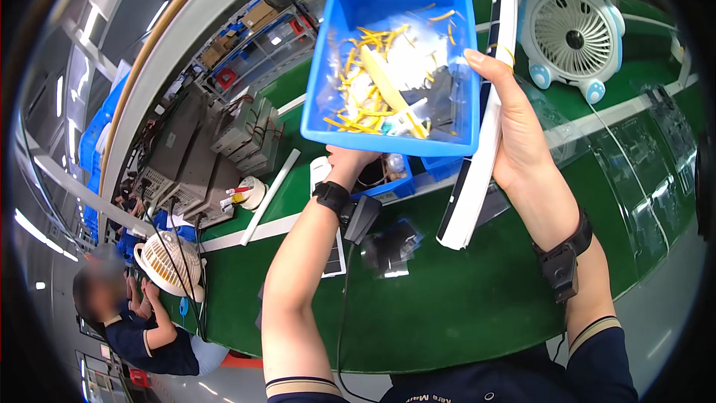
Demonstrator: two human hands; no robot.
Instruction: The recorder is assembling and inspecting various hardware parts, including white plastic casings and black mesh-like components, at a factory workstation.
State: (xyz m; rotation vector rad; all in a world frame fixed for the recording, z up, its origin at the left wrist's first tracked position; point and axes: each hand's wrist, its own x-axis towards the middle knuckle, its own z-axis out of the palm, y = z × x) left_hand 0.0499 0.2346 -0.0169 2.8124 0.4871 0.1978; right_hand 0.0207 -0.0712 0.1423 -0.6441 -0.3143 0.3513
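Both hands lift the blue bin: left hand grips beneath it, right hand clasps its right wall.

My left hand sits under the bin, right hand at its right side w/ a long bar btwn palm & bin wall. Strips lie in the bin. Fan right of it, behind on the table. Second fan far left, co-worker before it.
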